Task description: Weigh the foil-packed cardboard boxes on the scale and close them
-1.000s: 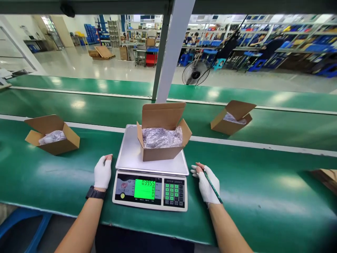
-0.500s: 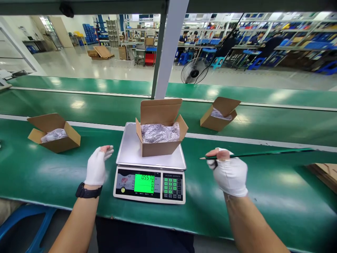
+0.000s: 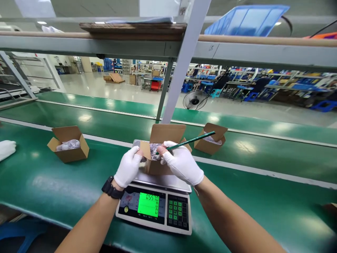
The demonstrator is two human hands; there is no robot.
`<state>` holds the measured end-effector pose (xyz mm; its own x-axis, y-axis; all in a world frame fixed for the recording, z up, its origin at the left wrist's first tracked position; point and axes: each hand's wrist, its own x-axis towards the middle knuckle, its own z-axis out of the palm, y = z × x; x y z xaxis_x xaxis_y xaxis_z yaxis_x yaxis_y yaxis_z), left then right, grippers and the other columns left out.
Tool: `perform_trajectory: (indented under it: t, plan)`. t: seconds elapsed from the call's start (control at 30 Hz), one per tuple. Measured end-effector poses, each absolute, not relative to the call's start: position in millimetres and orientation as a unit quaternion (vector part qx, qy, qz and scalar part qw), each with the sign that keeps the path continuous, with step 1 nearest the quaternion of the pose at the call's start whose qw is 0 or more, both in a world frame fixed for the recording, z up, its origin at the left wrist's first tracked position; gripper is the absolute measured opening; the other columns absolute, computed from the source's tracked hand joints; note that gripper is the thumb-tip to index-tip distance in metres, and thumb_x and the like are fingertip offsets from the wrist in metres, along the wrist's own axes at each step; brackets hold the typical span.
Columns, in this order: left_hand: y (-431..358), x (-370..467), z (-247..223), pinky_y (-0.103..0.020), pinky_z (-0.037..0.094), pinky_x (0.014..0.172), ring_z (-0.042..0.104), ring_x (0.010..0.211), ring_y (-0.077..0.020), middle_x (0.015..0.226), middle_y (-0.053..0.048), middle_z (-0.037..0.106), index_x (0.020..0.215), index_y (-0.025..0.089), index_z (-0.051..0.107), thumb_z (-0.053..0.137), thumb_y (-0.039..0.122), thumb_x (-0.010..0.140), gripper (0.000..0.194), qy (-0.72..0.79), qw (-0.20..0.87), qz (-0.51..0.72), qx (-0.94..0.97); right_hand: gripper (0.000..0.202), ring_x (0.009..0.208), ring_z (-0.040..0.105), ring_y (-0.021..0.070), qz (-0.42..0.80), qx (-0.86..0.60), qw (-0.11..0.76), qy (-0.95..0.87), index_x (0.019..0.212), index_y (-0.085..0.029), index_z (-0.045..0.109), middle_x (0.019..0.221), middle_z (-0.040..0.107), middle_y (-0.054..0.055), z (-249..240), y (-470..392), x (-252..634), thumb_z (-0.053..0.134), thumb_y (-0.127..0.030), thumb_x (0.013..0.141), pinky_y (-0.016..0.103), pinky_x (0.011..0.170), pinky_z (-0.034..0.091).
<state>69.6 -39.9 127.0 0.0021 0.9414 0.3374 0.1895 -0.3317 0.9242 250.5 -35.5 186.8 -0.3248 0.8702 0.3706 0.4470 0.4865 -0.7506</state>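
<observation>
An open cardboard box (image 3: 159, 168) stands on the metal pan of a digital scale (image 3: 154, 222), whose green display reads 0.5570. Bubble-wrapped contents (image 3: 154, 149) show inside it. My left hand (image 3: 128, 167), in a white glove with bare fingertips, is closed at the box's left side flap (image 3: 145, 149), with the thumb on it. In my gloved right hand (image 3: 183, 165) is a green pencil (image 3: 196, 138), held slantwise over the box opening. That hand hides the right part of the contents.
Similar open boxes with wrapped contents stand to the left (image 3: 72, 154) and behind right (image 3: 209, 146). Another person's white-gloved hand (image 3: 6, 149) enters at the left edge. A metal post (image 3: 179, 70) rises behind the scale. An overhead shelf holds a blue bin (image 3: 244, 21).
Both hands have moved inward to the box, the left to its side flap, the right with the pencil over the opening. My view has tilted up, and another person's gloved hand appears at left.
</observation>
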Motion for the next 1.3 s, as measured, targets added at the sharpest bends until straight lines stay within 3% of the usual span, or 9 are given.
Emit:
perform_trajectory:
  t: [0.13, 0.33, 0.9, 1.1, 1.23, 1.3]
  plan:
    - [-41.0, 67.1, 124.5, -0.029, 0.05, 0.076, 0.062, 0.084, -0.0193, 0.094, -0.007, 0.067, 0.096, 0.018, 0.061, 0.045, 0.042, 0.089, 0.03, 0.443, 0.368, 0.549, 0.606, 0.031, 0.062, 0.063, 0.0159, 0.25, -0.434, 0.355, -0.789, 0.076, -0.02, 0.058, 0.065, 0.066, 0.0, 187.0, -32.3, 241.6, 0.046, -0.04, 0.096, 0.026, 0.062, 0.046]
    - [-39.9, 68.5, 124.1, -0.031, 0.051, 0.072, 0.062, 0.078, -0.0195, 0.089, -0.007, 0.067, 0.095, 0.017, 0.06, 0.045, 0.046, 0.088, 0.034, 0.446, 0.376, 0.543, 0.604, 0.032, 0.058, 0.064, 0.0165, 0.264, -0.437, 0.359, -0.781, 0.076, -0.02, 0.059, 0.063, 0.066, 0.001, 184.7, -31.3, 235.7, 0.046, -0.042, 0.095, 0.026, 0.06, 0.047]
    - [-39.3, 68.1, 122.4, -0.033, 0.052, 0.08, 0.063, 0.088, -0.0213, 0.098, -0.008, 0.068, 0.1, 0.018, 0.062, 0.045, 0.044, 0.089, 0.033, 0.436, 0.369, 0.553, 0.607, 0.034, 0.06, 0.063, 0.0175, 0.214, -0.45, 0.374, -0.782, 0.074, -0.021, 0.062, 0.07, 0.069, 0.003, 181.3, -30.0, 237.9, 0.045, -0.042, 0.094, 0.026, 0.059, 0.047]
    - [-39.3, 69.3, 123.0, -0.033, 0.051, 0.08, 0.063, 0.088, -0.0214, 0.096, -0.008, 0.067, 0.098, 0.018, 0.061, 0.043, 0.044, 0.089, 0.033, 0.445, 0.36, 0.547, 0.611, 0.035, 0.056, 0.059, 0.0169, 0.208, -0.456, 0.393, -0.771, 0.066, -0.021, 0.054, 0.059, 0.062, 0.002, 181.4, -27.7, 234.4, 0.045, -0.042, 0.093, 0.026, 0.056, 0.044]
    - [-41.7, 67.1, 123.4, -0.032, 0.051, 0.079, 0.062, 0.087, -0.0212, 0.095, -0.008, 0.066, 0.096, 0.018, 0.06, 0.043, 0.047, 0.091, 0.034, 0.445, 0.358, 0.54, 0.618, 0.034, 0.049, 0.054, 0.014, 0.342, -0.423, 0.401, -0.737, 0.067, -0.02, 0.056, 0.058, 0.061, 0.001, 186.9, -38.5, 244.0, 0.051, -0.044, 0.09, 0.024, 0.048, 0.041]
    - [-42.1, 64.3, 123.4, -0.032, 0.051, 0.078, 0.062, 0.085, -0.0208, 0.091, -0.007, 0.066, 0.093, 0.018, 0.06, 0.042, 0.048, 0.092, 0.035, 0.441, 0.365, 0.536, 0.62, 0.034, 0.046, 0.051, 0.0124, 0.419, -0.41, 0.456, -0.67, 0.066, -0.019, 0.056, 0.057, 0.059, 0.001, 188.5, -47.6, 260.1, 0.059, -0.046, 0.085, 0.022, 0.042, 0.038]
